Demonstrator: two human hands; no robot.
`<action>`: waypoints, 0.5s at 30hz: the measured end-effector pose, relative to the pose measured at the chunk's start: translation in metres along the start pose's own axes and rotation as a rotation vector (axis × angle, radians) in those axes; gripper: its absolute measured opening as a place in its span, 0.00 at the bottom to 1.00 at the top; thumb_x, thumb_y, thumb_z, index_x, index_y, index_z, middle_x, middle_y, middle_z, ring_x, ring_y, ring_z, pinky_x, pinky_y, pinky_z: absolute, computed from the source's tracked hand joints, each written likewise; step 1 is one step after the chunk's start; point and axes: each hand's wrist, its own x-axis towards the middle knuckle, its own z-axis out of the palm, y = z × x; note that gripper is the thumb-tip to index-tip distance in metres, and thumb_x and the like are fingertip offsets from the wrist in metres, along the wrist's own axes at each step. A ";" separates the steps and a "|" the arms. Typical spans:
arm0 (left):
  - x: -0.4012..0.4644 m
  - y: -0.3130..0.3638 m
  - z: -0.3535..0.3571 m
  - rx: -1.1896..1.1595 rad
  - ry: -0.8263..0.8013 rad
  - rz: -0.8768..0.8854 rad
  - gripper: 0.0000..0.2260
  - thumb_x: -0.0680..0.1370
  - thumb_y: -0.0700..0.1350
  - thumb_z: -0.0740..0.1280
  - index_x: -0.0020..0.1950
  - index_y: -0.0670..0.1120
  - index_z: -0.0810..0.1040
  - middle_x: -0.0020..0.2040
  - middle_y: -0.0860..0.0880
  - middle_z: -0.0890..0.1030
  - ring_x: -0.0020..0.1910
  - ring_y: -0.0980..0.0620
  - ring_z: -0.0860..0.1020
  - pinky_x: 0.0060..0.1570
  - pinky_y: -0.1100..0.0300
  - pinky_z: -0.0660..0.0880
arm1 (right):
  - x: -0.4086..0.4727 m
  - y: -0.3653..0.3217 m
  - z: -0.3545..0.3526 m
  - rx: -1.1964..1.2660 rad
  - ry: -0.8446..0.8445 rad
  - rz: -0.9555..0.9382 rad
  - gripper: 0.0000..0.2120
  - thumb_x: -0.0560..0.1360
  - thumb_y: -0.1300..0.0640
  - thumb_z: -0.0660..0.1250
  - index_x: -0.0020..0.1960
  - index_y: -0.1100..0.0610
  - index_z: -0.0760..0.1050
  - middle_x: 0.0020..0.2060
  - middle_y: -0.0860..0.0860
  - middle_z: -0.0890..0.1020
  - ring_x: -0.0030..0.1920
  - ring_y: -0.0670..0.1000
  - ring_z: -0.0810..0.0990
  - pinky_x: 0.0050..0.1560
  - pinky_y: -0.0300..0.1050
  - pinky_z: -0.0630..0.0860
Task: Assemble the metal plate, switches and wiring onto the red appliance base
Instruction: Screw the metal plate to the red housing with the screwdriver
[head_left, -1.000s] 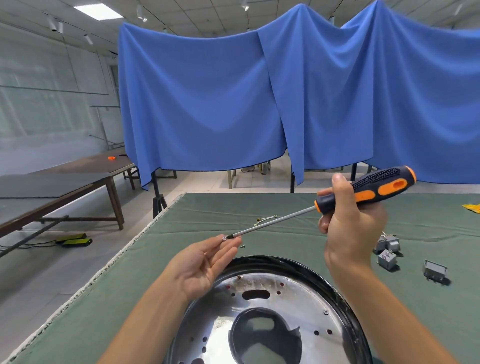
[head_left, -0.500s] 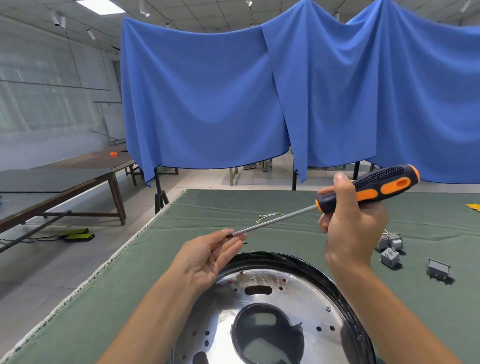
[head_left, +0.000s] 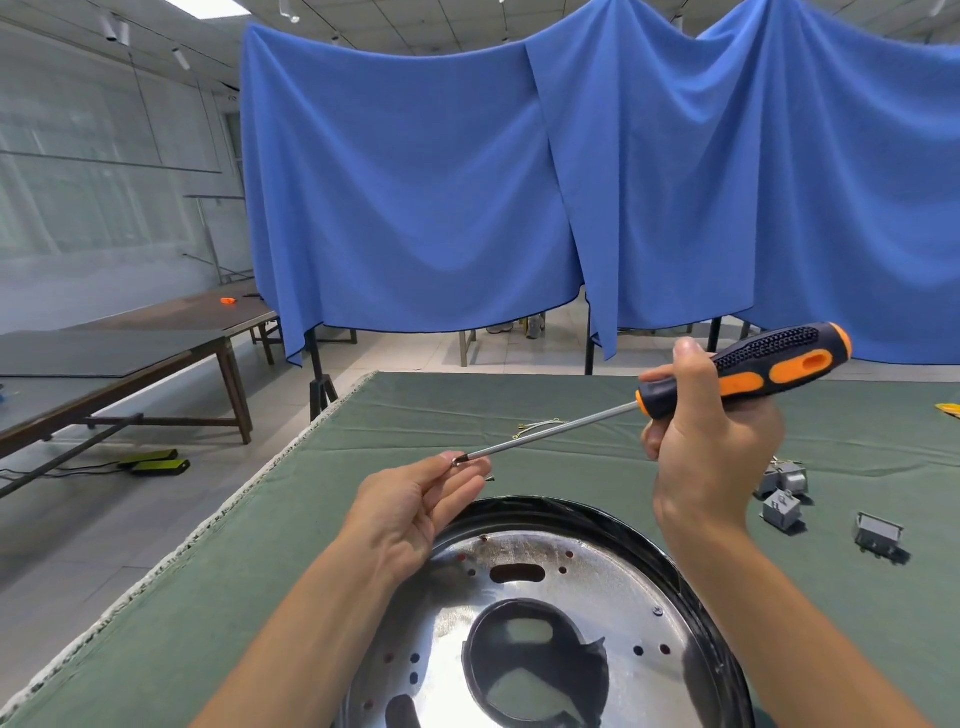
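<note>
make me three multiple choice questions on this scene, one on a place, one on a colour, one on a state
1. Where are the small grey switches?
A. right of the round metal plate
B. on the plate
C. on the floor

2. What colours is the screwdriver handle?
A. red and white
B. black and orange
C. all green

3. What is the left hand doing?
A. lying flat on the table
B. gripping the plate rim
C. holding a small screw at the screwdriver tip

Answers: 1 A, they sit on the green cloth beside the plate. 2 B, both colours show above the right hand. 3 C, the fingertips meet the tip.
</note>
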 end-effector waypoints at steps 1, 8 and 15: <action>0.001 -0.001 0.001 0.025 0.008 0.044 0.05 0.78 0.32 0.62 0.44 0.31 0.75 0.35 0.35 0.83 0.32 0.46 0.84 0.27 0.61 0.79 | 0.000 -0.001 0.000 0.000 0.000 -0.003 0.14 0.74 0.54 0.67 0.31 0.56 0.73 0.22 0.48 0.77 0.20 0.47 0.69 0.20 0.34 0.63; 0.003 -0.009 0.002 0.124 0.033 0.220 0.05 0.78 0.33 0.63 0.46 0.31 0.76 0.36 0.37 0.84 0.34 0.48 0.84 0.29 0.64 0.79 | -0.001 -0.004 0.001 0.011 0.028 -0.006 0.15 0.74 0.54 0.69 0.29 0.53 0.74 0.22 0.48 0.77 0.20 0.47 0.69 0.19 0.35 0.64; 0.002 -0.008 0.003 -0.014 0.085 0.172 0.05 0.78 0.32 0.63 0.45 0.31 0.76 0.36 0.36 0.83 0.35 0.46 0.84 0.29 0.62 0.79 | -0.006 -0.001 0.002 0.021 -0.018 -0.040 0.16 0.74 0.53 0.69 0.29 0.54 0.75 0.23 0.49 0.78 0.17 0.48 0.67 0.19 0.35 0.64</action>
